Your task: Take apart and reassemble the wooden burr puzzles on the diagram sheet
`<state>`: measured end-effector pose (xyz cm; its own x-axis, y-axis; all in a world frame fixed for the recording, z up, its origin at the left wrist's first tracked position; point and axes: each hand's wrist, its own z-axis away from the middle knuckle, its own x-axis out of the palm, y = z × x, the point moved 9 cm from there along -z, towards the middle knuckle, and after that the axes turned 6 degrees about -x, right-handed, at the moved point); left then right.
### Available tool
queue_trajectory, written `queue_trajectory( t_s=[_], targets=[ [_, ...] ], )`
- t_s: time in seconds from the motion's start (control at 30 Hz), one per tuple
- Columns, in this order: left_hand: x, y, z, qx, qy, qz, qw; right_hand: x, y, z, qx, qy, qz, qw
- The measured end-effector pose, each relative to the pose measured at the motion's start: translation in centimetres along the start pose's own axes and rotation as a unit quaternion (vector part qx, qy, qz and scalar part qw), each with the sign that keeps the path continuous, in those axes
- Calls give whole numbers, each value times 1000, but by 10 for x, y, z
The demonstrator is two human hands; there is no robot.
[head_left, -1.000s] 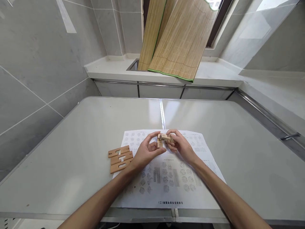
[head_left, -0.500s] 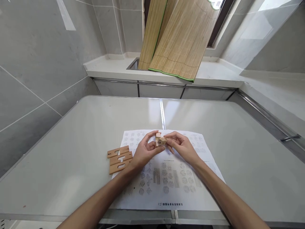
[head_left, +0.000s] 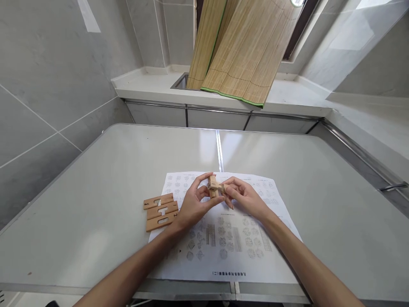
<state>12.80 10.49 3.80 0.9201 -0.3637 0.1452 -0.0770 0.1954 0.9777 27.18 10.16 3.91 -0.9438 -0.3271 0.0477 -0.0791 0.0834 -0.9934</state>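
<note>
Between thumb and fingers, my left hand (head_left: 197, 199) holds a small wooden puzzle block (head_left: 212, 183) upright, with a dark hand-written mark on it. My right hand (head_left: 245, 197) pinches a second wooden puzzle piece (head_left: 221, 187), narrower, which lies crosswise against the block from the right. The fingers cover part of both pieces, so how deep they fit together is hidden. Left of my left wrist, three flat wooden pieces with cut-out slots (head_left: 162, 221) lie side by side, marked with dark numbers.
Under my hands a printed paper sheet (head_left: 230, 256) with rows of small diagrams lies on the white table (head_left: 96, 200). A metal-edged seam (head_left: 219, 149) divides the tabletop. Behind stand a white ledge (head_left: 153, 91) and a hanging bamboo mat (head_left: 246, 55).
The pieces have turned in my fingers: the narrow one now points out toward my right hand, and the marked face has shifted up and left. The view has moved slightly.
</note>
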Motion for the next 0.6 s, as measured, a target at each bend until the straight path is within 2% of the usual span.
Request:
queue_trajectory(
  t_s=[0.23, 0.37, 0.6],
  targets=[
    [13, 13, 6, 81, -36, -53, 995, -3, 12, 0, 24, 9, -27, 999],
    [16, 16, 9, 108, -40, -65, 991, -1, 11, -1, 30, 13, -51, 998],
    [21, 28, 18, 208, -30, -144, 967, 3, 15, 0, 72, 15, -124, 990]
  ],
)
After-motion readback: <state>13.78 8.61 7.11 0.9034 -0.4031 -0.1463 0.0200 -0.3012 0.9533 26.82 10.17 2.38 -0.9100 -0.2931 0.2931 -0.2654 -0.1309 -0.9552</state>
